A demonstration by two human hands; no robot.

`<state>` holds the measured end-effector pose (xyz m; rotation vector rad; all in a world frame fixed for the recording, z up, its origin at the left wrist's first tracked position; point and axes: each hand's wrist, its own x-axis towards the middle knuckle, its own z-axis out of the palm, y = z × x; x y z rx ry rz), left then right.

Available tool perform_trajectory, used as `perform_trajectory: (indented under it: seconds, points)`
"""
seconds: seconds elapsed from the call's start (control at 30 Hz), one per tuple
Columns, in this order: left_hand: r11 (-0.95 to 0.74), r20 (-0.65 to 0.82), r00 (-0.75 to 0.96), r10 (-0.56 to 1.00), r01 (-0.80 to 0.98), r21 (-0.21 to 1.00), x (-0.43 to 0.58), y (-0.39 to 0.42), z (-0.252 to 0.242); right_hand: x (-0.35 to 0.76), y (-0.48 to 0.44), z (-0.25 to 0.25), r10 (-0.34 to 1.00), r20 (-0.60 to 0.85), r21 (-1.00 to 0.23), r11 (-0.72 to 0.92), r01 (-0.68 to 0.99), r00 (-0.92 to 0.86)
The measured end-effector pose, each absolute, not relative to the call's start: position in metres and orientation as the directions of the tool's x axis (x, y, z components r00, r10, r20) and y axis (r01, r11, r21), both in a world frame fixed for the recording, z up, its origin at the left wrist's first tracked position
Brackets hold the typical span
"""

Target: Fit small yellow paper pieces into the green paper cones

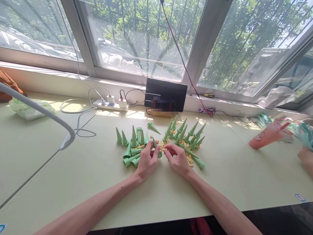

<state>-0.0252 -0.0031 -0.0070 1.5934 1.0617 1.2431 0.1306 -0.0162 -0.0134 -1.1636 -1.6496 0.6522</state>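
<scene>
My left hand [148, 159] is closed around a green plastic spike [155, 142], whose pointed tip sticks up past the fingers. Facing it, my right hand [180, 160] pinches a small yellow piece [161, 148] close to that spike; whether the two touch I cannot tell. Left of my hands, several green spikes [134, 141] stand upright, and others [131, 161] lie on their sides with ribbed open ends showing. A second group of spikes [181, 132] stands to the right, with loose yellow pieces [190, 159] among and in front of them.
Behind the spikes a dark tablet [166, 96] leans on a box. A power strip [111, 105] with plugs and cables lies by the window. At right are a pink drink cup [266, 135] and another person's hand [305, 160]. A grey curved tube [49, 111] crosses the left side.
</scene>
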Motion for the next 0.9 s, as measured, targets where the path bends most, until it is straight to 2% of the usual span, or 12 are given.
perform_trajectory:
  seconds: [0.57, 0.9]
  points:
    - [-0.335, 0.304, 0.179, 0.936, 0.178, 0.925, -0.0258, -0.0020, -0.0101, 0.1319, -0.0132, -0.0178, 0.929, 0.357, -0.847, 0.366, 0.386, -0.097]
    - [-0.343, 0.306, 0.199, 0.931, 0.193, 0.919, -0.0258, -0.0007, -0.0136, 0.1324, -0.0116, -0.0191, 0.932, 0.347, -0.875, 0.362, 0.321, -0.104]
